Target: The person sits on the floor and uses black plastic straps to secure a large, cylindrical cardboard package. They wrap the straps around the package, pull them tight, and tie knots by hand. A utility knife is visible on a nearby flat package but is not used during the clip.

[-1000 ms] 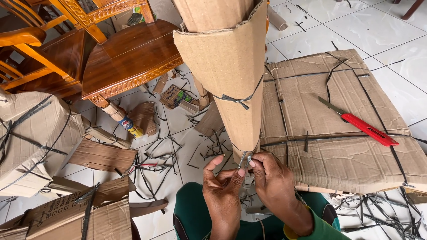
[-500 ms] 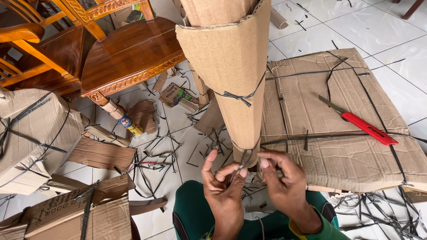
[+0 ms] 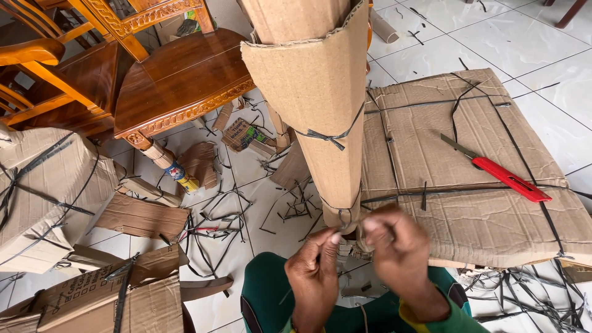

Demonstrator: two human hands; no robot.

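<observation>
Cutter (image 3: 499, 174) on flat cardboard (image 3: 493, 222) (right of wrapped leg (image 3: 320, 111)), chair (image 3: 179, 80) left.

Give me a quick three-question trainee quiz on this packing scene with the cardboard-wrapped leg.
1. True or false: the red-handled utility knife lies on the flat brown cardboard sheet.
2. Which end of the tall cardboard-wrapped furniture leg do the left hand and right hand work at? A upper B lower
3. Fill in: a dark plastic ____ is knotted around the leg's middle.

Key: 1 true. 2 B. 3 strap.
</observation>
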